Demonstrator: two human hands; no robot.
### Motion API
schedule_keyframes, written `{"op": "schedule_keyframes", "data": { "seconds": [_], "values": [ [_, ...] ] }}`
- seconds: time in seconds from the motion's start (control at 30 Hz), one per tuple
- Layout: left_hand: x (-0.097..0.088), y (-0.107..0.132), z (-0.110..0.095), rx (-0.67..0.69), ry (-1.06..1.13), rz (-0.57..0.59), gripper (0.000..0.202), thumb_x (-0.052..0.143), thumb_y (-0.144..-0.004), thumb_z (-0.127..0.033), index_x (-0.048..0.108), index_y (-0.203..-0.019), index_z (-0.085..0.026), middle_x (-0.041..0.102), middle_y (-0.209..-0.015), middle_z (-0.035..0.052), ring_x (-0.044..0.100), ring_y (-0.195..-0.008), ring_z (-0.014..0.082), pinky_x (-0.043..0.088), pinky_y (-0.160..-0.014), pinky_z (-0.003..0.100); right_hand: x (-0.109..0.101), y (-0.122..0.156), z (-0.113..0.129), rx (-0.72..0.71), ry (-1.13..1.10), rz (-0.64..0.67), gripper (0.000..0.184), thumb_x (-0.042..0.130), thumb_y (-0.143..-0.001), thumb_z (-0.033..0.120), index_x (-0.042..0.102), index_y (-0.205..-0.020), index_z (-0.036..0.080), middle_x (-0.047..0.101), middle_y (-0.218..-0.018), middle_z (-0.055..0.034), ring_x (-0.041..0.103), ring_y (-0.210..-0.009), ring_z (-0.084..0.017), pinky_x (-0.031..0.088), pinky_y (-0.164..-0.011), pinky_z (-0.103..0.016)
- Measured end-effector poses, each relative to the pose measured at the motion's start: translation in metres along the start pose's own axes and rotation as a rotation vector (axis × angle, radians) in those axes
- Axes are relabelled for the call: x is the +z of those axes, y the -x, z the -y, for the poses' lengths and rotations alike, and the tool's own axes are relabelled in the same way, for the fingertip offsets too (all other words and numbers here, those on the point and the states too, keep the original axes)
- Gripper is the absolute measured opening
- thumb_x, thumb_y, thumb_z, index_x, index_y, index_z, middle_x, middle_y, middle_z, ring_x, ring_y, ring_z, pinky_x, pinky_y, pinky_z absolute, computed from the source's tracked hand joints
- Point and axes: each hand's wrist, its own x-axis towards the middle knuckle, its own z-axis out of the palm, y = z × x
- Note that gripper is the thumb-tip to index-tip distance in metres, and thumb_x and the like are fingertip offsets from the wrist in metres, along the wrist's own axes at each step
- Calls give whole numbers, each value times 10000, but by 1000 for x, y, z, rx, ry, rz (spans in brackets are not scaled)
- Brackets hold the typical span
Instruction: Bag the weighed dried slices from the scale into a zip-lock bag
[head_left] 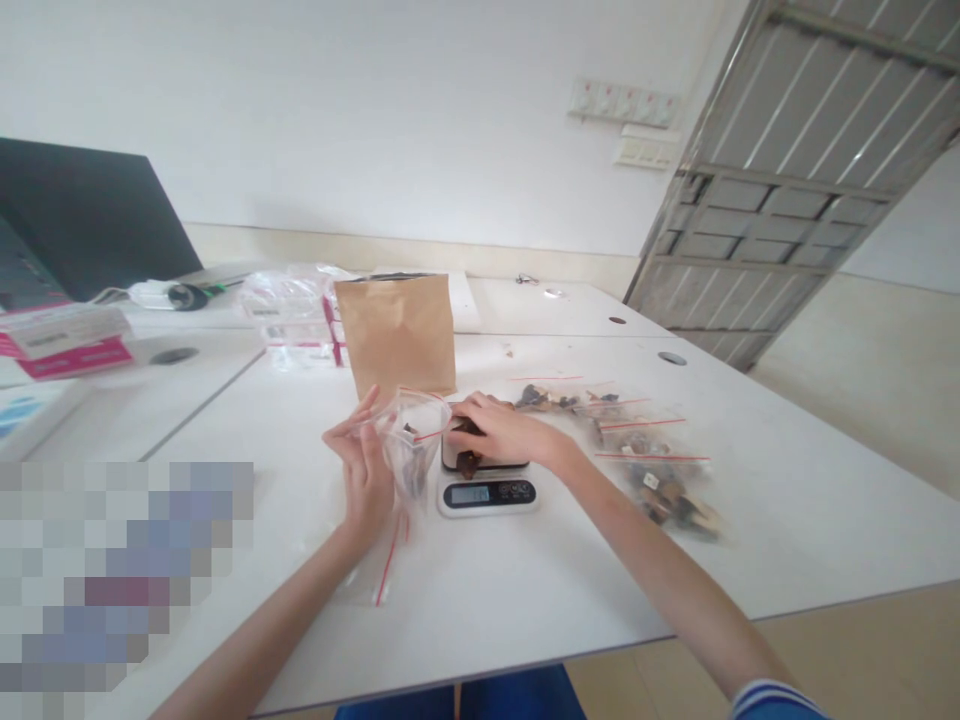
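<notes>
Left hand (pixel 365 470) pinches the rim of a small clear zip bag (pixel 411 445), mouth open, a few dark pieces inside, held just left of the scale (pixel 486 487). Right hand (pixel 501 430) curls over the scale platform, fingers closed on dark pieces (pixel 469 462). Brown paper bag (pixel 396 335) stands upright behind. Filled zip bags (pixel 637 450) lie on the table (pixel 787 500), right of the scale.

Both bare forearms reach forward from the lower edge. The left hand (pixel 365 470) stands upright, fingers raised and lightly curled, thumb pinching. The right hand (pixel 501 432) lies palm down, fingers bent and closed in a grasp.
</notes>
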Motion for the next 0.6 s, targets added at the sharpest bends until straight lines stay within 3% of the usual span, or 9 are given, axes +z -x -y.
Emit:
{"op": "schedule_keyframes", "data": {
  "seconds": [0.1, 0.23, 0.43, 0.6],
  "values": [
    [0, 0, 0, -51, 41, -9, 298, 342, -932, -503, 358, -1003, -215, 531, -1308, 159, 529, -1180, 175, 394, -1007, 381, 29, 10, 6, -2, 77, -105, 477, 549, -878, 412, 516, -1233, 96, 502, -1288, -190, 440, -1217, -287, 349, -1022, -439],
    [1, 1, -3, -106, 95, 0, 311, 352, -923, -518, 360, -1011, -219, 500, -1344, 151, 541, -1165, 162, 446, -967, 353, 51, 15, 8, 62, 94, -215, 452, 523, -893, 390, 505, -1237, 98, 533, -1260, -170, 429, -1197, -285, 348, -1014, -435],
    [2, 5, -6, -90, 200, 59, 267, 379, -926, -480, 362, -996, -224, 435, -1401, 167, 565, -1160, 192, 484, -949, 401, 53, 11, -2, 41, 108, -287, 306, 528, -878, 428, 592, -1028, 169, 617, -1109, -105, 505, -1020, -272, 406, -872, -425],
    [1, 7, -7, 7, 229, 109, 228, 379, -935, -440, 339, -998, -224, 400, -1422, 207, 601, -1122, 217, 492, -937, 461, 50, 4, -8, -13, 56, -332, 228, 583, -842, 270, 609, -1039, 159, 641, -1130, -107, 542, -1077, -257, 391, -900, -384]
  ]
}}
